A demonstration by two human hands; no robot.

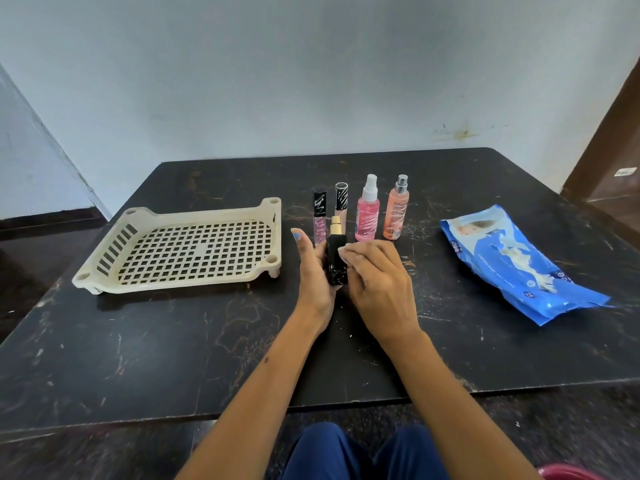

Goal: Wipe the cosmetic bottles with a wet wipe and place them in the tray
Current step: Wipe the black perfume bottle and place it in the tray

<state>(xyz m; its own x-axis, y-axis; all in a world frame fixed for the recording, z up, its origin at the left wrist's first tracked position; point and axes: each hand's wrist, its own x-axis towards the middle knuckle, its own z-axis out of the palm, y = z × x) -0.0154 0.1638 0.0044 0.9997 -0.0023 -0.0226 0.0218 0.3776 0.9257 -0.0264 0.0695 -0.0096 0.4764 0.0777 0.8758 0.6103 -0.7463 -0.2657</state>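
My left hand (313, 271) grips a black bottle with a gold top (336, 261), held upright above the table. My right hand (375, 282) presses a white wet wipe (343, 252) against the bottle's right side; most of the wipe is hidden under my fingers. Behind my hands stand two slim lip-gloss tubes with black caps (319, 216) (341, 202), a pink spray bottle (367, 211) and a peach spray bottle (396, 209). A cream perforated tray (114, 271) lies to the left with nothing in it.
A blue wet-wipe pack (519, 265) lies on the right of the dark marble table (173, 341), a wipe poking from its opening. A pale wall stands behind the table. My knees show below the front edge.
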